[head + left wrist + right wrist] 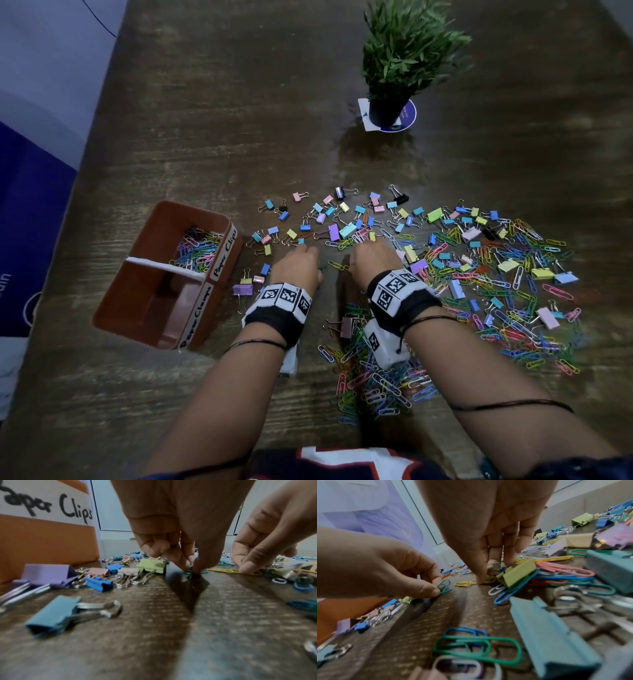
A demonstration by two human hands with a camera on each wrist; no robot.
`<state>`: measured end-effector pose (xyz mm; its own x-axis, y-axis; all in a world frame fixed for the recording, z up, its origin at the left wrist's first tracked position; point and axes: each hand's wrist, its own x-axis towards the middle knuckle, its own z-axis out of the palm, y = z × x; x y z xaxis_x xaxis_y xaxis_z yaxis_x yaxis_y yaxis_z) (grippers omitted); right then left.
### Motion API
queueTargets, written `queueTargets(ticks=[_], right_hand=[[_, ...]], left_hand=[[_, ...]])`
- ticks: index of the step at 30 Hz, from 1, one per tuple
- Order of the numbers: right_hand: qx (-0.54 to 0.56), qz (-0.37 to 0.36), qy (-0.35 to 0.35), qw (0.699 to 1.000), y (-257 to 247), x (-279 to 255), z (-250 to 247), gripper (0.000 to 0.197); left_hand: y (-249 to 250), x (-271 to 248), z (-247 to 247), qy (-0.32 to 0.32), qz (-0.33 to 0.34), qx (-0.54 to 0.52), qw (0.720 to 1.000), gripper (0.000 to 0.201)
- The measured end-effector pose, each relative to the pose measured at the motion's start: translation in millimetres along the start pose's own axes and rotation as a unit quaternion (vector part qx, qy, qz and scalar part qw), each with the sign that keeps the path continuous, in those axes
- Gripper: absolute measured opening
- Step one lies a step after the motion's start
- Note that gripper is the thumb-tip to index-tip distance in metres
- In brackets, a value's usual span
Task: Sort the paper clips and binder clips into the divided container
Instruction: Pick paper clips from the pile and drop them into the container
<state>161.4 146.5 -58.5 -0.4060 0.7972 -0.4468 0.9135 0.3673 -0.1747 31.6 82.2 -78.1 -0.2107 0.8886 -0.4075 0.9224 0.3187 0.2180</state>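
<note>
My left hand (192, 569) pinches green paper clips (444, 586) against the table, right of the brown divided container (113, 308). Close beside it, my right hand (485, 573) holds a green paper clip (494, 565) in its fingers, and its thumb presses on a yellow paper clip (465, 583). The container's far compartment, labelled Paper Clips, holds several coloured paper clips (197, 248). Its near compartment shows a bare floor. Binder clips (342, 222) lie scattered beyond both hands, and a mixed pile (507, 277) spreads to the right.
A potted plant (404, 65) stands at the back right on a round coaster. More paper clips (373, 380) lie under my right forearm. A few binder clips (248, 282) sit between the container and my left wrist. The table's left edge runs behind the container.
</note>
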Motion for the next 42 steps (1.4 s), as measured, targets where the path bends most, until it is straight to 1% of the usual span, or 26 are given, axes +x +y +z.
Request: queueTargets(ticks=[3,7,10,14,18,21,23,26,29,32,34,37,40,42], right_hand=[[-0.021,-0.024,0.006,0.999,2,-7,6,0.022],[-0.014,-0.032,-0.022,0.999,1,-14,7,0.014],[0.007,-0.030,-0.041,0.999,1,-17,4,0.011],[0.026,-0.030,-0.047,0.998,1,-20,0,0.012],[0.080,-0.039,-0.005,0.996,-3,-21,2,0.013],[0.140,-0.035,0.027,0.989,-6,-22,3,0.010],[0.175,-0.036,0.037,0.983,-8,-24,2,0.005],[0.225,-0.044,0.049,0.972,-9,-24,4,0.005],[0.241,-0.045,0.043,0.968,-10,-25,7,0.009],[0.245,-0.047,0.042,0.968,-10,-26,10,0.010],[0.246,-0.044,0.040,0.967,-11,-27,10,0.012],[0.280,-0.037,0.036,0.959,-15,-26,9,0.019],[0.300,-0.055,0.021,0.952,-24,-26,7,0.019],[0.309,-0.073,0.010,0.948,-35,-29,6,0.016]], left_hand=[[2,-9,3,-0.008,-0.002,0.011,1.000,0.028],[2,-18,2,-0.011,-0.001,0.021,1.000,0.027],[-2,-26,-4,0.009,-0.009,-0.018,1.000,0.022],[-17,-42,-22,0.092,-0.036,-0.115,0.988,0.016],[-43,-64,-44,0.206,-0.056,-0.192,0.958,0.023],[-64,-79,-62,0.287,-0.093,-0.196,0.933,0.024],[-79,-85,-72,0.318,-0.135,-0.174,0.922,0.025],[-103,-85,-81,0.324,-0.200,-0.129,0.916,0.026],[-117,-79,-83,0.290,-0.239,-0.098,0.922,0.029],[-120,-79,-83,0.277,-0.233,-0.075,0.929,0.033],[-123,-85,-82,0.289,-0.235,-0.074,0.925,0.036],[-132,-98,-78,0.306,-0.254,-0.085,0.914,0.041],[-145,-108,-68,0.305,-0.261,-0.106,0.910,0.048],[-154,-111,-59,0.308,-0.252,-0.116,0.910,0.050]])
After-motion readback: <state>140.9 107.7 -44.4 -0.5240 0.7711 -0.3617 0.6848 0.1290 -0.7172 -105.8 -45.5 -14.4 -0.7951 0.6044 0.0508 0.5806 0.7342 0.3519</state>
